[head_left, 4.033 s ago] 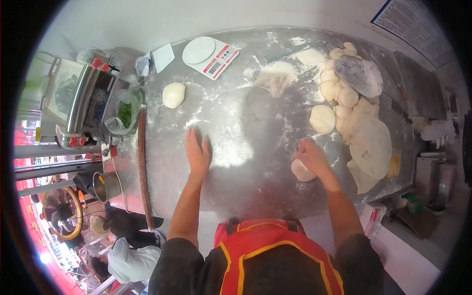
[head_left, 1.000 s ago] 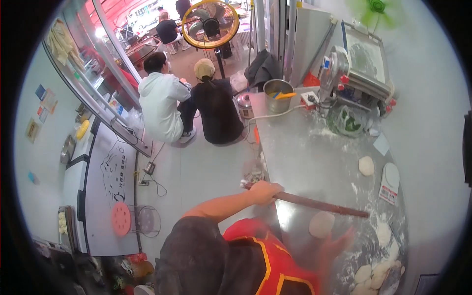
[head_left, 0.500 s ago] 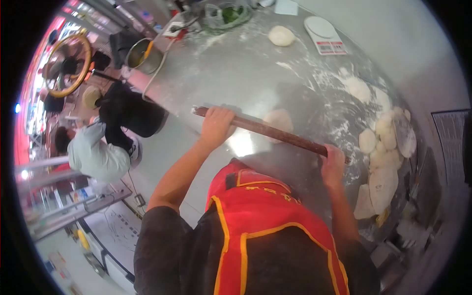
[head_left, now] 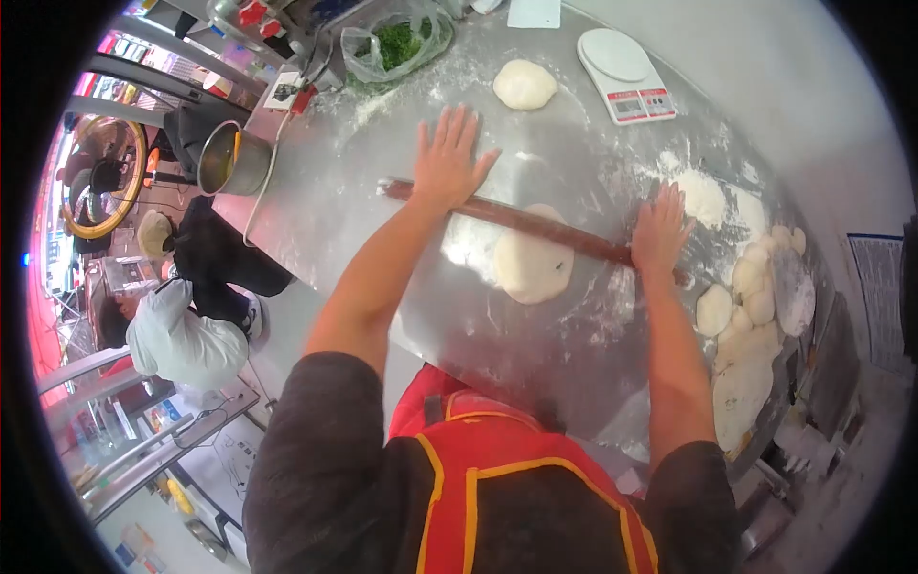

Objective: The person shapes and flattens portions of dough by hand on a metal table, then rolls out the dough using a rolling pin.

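Note:
A long wooden rolling pin (head_left: 540, 227) lies slantwise across a flat round of dough (head_left: 533, 268) on the metal tabletop, with dough showing on both sides of it. My left hand (head_left: 449, 163) is open, fingers spread forward, with its palm and wrist over the pin's left part. Over the right part rests my right hand (head_left: 661, 230), also open with its fingers stretched out. Neither hand wraps around the pin. Farther back on the table sits a thicker ball of dough (head_left: 524, 84).
At the back are a digital scale (head_left: 626, 77) and a plastic bag of chopped greens (head_left: 397, 46). Loose flour (head_left: 703, 199) and several dough pieces (head_left: 744, 383) lie along the right. A metal pot (head_left: 234, 161) stands at the left edge; a person (head_left: 186, 330) is beyond.
My fingers have opened from around the rolling pin and now lie flat. The pin has moved relative to the dough, which now shows more on the near side. My arms are stretched farther out.

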A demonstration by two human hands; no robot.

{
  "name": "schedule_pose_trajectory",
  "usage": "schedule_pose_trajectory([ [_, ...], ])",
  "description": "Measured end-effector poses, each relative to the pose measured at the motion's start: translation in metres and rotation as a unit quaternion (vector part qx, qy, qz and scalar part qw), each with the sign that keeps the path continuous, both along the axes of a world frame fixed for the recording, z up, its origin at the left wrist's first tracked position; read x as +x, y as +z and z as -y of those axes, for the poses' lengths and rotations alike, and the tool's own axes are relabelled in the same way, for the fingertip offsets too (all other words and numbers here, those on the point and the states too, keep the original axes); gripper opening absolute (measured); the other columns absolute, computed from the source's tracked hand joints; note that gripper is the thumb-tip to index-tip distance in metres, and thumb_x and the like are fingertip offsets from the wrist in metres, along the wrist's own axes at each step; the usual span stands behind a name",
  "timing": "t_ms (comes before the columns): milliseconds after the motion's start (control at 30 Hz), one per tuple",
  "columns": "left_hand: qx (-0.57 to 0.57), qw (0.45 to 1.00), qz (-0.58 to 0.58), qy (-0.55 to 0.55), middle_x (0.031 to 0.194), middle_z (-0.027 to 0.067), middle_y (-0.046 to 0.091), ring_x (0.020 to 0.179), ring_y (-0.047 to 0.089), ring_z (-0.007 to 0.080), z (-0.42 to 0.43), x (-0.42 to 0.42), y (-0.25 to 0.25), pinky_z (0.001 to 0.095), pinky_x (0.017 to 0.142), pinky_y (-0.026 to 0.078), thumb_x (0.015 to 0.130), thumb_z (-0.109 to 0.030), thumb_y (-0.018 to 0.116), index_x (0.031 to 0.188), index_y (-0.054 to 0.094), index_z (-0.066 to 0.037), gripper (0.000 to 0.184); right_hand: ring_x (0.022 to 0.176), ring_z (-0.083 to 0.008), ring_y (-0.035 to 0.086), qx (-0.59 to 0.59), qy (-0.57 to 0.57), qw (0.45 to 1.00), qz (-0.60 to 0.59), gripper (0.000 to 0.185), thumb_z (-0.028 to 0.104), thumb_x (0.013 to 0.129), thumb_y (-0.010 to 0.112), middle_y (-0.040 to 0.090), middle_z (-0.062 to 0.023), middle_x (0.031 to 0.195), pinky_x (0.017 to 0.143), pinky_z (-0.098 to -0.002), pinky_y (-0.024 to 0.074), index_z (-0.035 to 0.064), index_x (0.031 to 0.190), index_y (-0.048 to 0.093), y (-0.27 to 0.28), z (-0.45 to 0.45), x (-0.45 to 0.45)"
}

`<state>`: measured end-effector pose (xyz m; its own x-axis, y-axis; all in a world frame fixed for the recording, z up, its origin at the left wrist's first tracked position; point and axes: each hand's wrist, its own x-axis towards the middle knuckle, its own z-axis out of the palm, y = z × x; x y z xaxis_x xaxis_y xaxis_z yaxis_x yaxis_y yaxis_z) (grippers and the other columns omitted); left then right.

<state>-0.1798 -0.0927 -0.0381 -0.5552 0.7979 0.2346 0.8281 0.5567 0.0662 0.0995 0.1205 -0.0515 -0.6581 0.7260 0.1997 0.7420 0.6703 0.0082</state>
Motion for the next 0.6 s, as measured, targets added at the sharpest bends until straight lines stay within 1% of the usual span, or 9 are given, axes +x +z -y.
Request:
schedule_pose_trajectory([
  [167, -0.036, 0.996, 0.086, -0.008, 0.150, 0.0206, 0.032, 0.140, 0.028, 0.0341, 0.081, 0.053, -0.001, 0.0525, 0.113, 0.021, 0.091, -0.049, 0.050, 0.142, 0.037, -0.003, 0.071, 0.142, -0.0309, 0.027, -0.108, 0.075, 0.991, -0.007, 0.053, 0.029, 0.098, 0.041, 0.031, -0.0164, 0.152, 0.115, -0.0490, 0.0179, 0.0055, 0.146, 0.033, 0.010, 0.061, 0.048],
  [200, -0.012, 0.990, 0.137, 0.000, 0.144, 0.0245, 0.037, 0.136, 0.033, 0.0383, 0.113, 0.072, -0.014, 0.0532, 0.112, 0.024, 0.086, -0.042, 0.058, 0.139, 0.037, 0.002, 0.072, 0.137, -0.0362, 0.033, -0.169, 0.063, 0.983, 0.041, 0.052, 0.025, 0.097, 0.045, 0.037, -0.0198, 0.148, 0.112, -0.0488, 0.0231, 0.0031, 0.143, 0.037, 0.020, 0.087, 0.069],
  [233, -0.042, 0.960, 0.273, 0.049, 0.140, 0.0251, 0.041, 0.134, 0.034, 0.0413, 0.133, 0.096, 0.018, 0.0541, 0.111, 0.023, 0.081, -0.032, 0.065, 0.137, 0.037, 0.005, 0.073, 0.132, -0.0387, 0.038, -0.279, 0.024, 0.960, 0.003, 0.043, 0.022, 0.095, 0.050, 0.046, -0.0226, 0.138, 0.110, -0.0480, 0.0262, 0.0006, 0.133, 0.048, 0.050, 0.118, 0.075],
  [300, -0.027, 0.962, 0.270, 0.037, 0.140, 0.0238, 0.041, 0.134, 0.034, 0.0398, 0.189, 0.129, -0.038, 0.0548, 0.113, 0.020, 0.078, -0.026, 0.067, 0.137, 0.037, 0.004, 0.072, 0.116, -0.0399, 0.051, -0.223, 0.044, 0.973, 0.049, 0.029, 0.019, 0.091, 0.056, 0.055, -0.0219, 0.118, 0.099, -0.0483, 0.0395, 0.0022, 0.114, 0.054, 0.099, 0.174, 0.090],
  [367, -0.018, 0.958, 0.283, 0.037, 0.143, 0.0214, 0.039, 0.137, 0.033, 0.0362, 0.226, 0.154, -0.079, 0.0550, 0.114, 0.015, 0.085, -0.028, 0.062, 0.138, 0.038, 0.003, 0.065, 0.120, -0.0388, 0.049, -0.200, 0.065, 0.976, 0.055, 0.043, 0.024, 0.090, 0.057, 0.053, -0.0215, 0.126, 0.101, -0.0507, 0.0370, 0.0000, 0.125, 0.049, 0.080, 0.176, 0.106],
  [400, -0.004, 0.964, 0.264, 0.031, 0.145, 0.0199, 0.038, 0.138, 0.032, 0.0341, 0.207, 0.156, -0.020, 0.0556, 0.114, 0.014, 0.088, -0.031, 0.059, 0.138, 0.039, 0.002, 0.063, 0.121, -0.0383, 0.048, -0.188, 0.076, 0.977, 0.058, 0.050, 0.027, 0.090, 0.057, 0.051, -0.0214, 0.130, 0.102, -0.0519, 0.0357, -0.0011, 0.130, 0.047, 0.070, 0.177, 0.112],
  [433, -0.005, 0.975, 0.219, 0.033, 0.144, 0.0182, 0.040, 0.137, 0.032, 0.0321, 0.195, 0.144, -0.018, 0.0527, 0.114, 0.017, 0.090, -0.034, 0.056, 0.136, 0.041, 0.001, 0.061, 0.125, -0.0390, 0.044, -0.189, 0.070, 0.978, 0.053, 0.062, 0.035, 0.091, 0.057, 0.048, -0.0235, 0.136, 0.105, -0.0552, 0.0313, -0.0033, 0.137, 0.043, 0.056, 0.165, 0.110],
  [533, 0.007, 0.992, 0.125, 0.025, 0.145, 0.0144, 0.041, 0.138, 0.032, 0.0279, 0.138, 0.094, -0.018, 0.0481, 0.114, 0.019, 0.093, -0.045, 0.048, 0.135, 0.045, 0.000, 0.061, 0.123, -0.0352, 0.050, -0.021, 0.105, 0.994, -0.027, 0.044, 0.019, 0.091, 0.054, 0.053, -0.0174, 0.131, 0.103, -0.0495, 0.0372, -0.0005, 0.130, 0.047, -0.012, 0.100, 0.072],
  [600, 0.029, 0.993, 0.109, 0.022, 0.148, 0.0136, 0.038, 0.140, 0.029, 0.0276, 0.096, 0.054, -0.011, 0.0502, 0.115, 0.016, 0.093, -0.050, 0.046, 0.138, 0.042, 0.000, 0.067, 0.130, -0.0352, 0.044, 0.026, 0.081, 0.996, -0.002, 0.049, 0.022, 0.094, 0.050, 0.047, -0.0212, 0.138, 0.107, -0.0494, 0.0330, -0.0021, 0.136, 0.043, -0.024, 0.054, 0.034],
])
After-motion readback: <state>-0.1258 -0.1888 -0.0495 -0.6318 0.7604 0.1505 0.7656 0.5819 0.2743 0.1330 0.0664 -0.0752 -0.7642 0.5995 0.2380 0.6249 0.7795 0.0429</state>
